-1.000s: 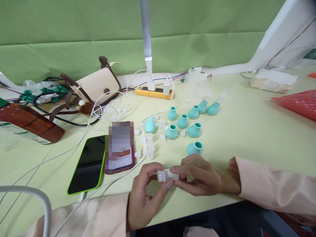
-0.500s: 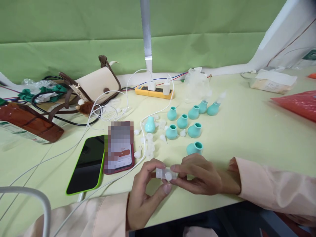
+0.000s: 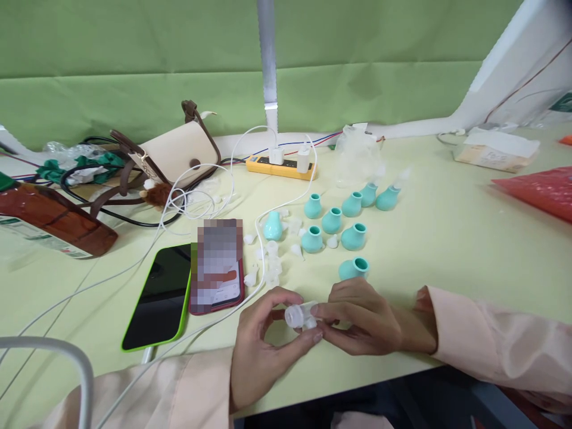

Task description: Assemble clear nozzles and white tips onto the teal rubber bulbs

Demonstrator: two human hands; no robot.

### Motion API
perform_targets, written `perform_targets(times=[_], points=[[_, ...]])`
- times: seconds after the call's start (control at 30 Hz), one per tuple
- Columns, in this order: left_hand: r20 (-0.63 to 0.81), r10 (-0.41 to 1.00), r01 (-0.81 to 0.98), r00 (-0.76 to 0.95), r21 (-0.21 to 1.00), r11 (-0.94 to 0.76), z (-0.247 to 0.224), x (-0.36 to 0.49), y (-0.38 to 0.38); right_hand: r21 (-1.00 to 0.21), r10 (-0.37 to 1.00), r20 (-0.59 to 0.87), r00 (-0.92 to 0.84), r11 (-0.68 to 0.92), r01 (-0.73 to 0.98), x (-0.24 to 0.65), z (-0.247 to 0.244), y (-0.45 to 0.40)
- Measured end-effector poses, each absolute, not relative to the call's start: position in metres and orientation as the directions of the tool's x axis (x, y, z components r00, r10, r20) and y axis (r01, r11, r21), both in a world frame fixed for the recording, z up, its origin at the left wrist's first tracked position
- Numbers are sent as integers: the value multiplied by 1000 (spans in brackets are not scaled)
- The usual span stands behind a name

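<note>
A small translucent plastic fitting (image 3: 295,316) with a short side stub is held over the near table edge, its round open end turned toward the left. My right hand (image 3: 364,317) pinches its right end between thumb and fingers. My left hand (image 3: 263,348) curls around it from the left, index finger above and thumb below. Just beyond my right hand stands a teal squeeze bulb (image 3: 351,269) with an open neck. Several like it stand farther back, among them a teal bulb (image 3: 386,198) with a clear tip. A glossy teal bulb (image 3: 272,226) sits beside loose translucent fittings (image 3: 273,271).
A green-edged phone (image 3: 156,298) and a red-cased phone (image 3: 217,292) lie left of the fittings, with a white cable across the table. Behind are a yellow power strip (image 3: 279,170), cream handbag (image 3: 179,152), brown bottle (image 3: 58,217), plastic bag (image 3: 357,158) and red package (image 3: 540,190).
The plastic fitting has been turned so its round open end now faces more toward me. My left thumb has moved right, nearer my right fingertips.
</note>
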State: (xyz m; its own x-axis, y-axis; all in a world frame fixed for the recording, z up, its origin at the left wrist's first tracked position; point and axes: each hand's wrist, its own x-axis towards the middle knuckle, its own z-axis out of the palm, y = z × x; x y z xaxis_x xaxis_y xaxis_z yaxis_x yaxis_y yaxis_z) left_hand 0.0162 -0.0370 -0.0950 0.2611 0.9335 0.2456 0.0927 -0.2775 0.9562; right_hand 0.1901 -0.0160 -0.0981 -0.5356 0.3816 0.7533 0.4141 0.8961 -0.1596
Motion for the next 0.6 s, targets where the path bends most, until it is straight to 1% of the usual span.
perform_targets(times=[0.23, 0.33, 0.5, 0.6], points=[[368, 885, 108, 285, 905, -411, -95, 15, -35, -185, 391, 749, -536, 899, 398, 190, -101, -15], [377, 882, 136, 284, 894, -426, -95, 15, -36, -193, 396, 756, -522, 896, 400, 189, -98, -16], [367, 885, 168, 286, 890, -423, -97, 15, -36, -238, 395, 783, -481, 904, 354, 186, -97, -16], [374, 881, 163, 291, 888, -431, -98, 16, -35, -186, 355, 811, -465, 910, 371, 187, -89, -15]])
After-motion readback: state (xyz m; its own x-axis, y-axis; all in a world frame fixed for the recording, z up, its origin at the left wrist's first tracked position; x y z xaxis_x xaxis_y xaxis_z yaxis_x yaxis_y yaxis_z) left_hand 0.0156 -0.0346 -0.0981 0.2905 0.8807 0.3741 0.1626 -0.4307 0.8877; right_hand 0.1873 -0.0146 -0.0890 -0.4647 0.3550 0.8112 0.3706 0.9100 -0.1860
